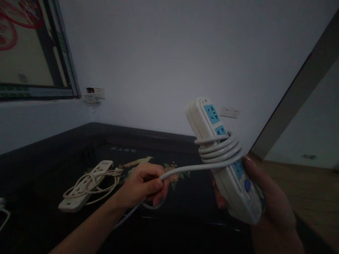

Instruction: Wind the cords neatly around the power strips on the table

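My right hand (272, 197) grips the lower end of a white power strip (230, 190) with blue sockets and a round blue button. The strip is held up tilted, its top leaning to the left. Several turns of its light grey cord (221, 150) wrap around the middle. From these turns the cord runs left to my left hand (148, 183), which pinches it between thumb and fingers. Below that hand the cord loops and trails down toward the table's near side.
A second white power strip (74, 203) with a cord loosely coiled over it lies on the black table (185, 208) at left. Part of a white cord (4, 215) shows at the left edge. Wall sockets (230, 112) sit behind, and a window (31, 53) is upper left.
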Tool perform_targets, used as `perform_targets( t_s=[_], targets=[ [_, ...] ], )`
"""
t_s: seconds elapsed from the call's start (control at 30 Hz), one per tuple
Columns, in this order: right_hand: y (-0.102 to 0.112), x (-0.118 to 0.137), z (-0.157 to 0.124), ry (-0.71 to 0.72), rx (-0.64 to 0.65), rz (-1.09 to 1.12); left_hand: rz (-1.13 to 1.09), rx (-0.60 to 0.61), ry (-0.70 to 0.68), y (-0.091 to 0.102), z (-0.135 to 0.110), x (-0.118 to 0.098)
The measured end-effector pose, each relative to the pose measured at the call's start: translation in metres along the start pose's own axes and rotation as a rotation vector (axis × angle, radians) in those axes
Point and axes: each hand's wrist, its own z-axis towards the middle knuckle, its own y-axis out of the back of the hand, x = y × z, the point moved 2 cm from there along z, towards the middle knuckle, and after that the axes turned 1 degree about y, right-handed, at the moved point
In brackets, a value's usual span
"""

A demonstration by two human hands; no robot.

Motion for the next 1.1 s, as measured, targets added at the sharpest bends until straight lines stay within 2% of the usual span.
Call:
perform_targets(
  t_s=[0.2, 0.37, 0.47, 0.6, 0.8, 0.97, 1.1],
  targets=[
    [0.011, -0.012, 0.024, 0.111, 0.041, -0.092, 0.197, 0.026, -0.076, -0.017, -0.013, -0.031],
    [0.008, -0.016, 0.028, 0.102, 0.074, -0.076, 0.088, -0.152, -0.221, -0.022, -0.014, -0.042],
    [0.007, -0.015, 0.026, 0.114, 0.073, -0.066, -0.001, -0.187, -0.268, -0.022, -0.010, -0.042],
    [0.009, -0.015, 0.027, 0.120, 0.061, -0.084, -0.008, -0.158, -0.208, -0.019, -0.010, -0.033],
    [0.011, -0.009, 0.020, 0.121, -0.012, -0.084, -0.032, -0.118, -0.070, -0.007, -0.002, 0.000],
    [0.003, -0.006, 0.003, 0.055, 0.037, -0.182, -0.126, -0.025, -0.017, -0.001, 0.011, 0.021],
    [-0.011, -0.011, -0.003, -0.046, 0.112, -0.096, -0.113, -0.014, 0.003, 0.008, 0.012, 0.028]
  ],
)
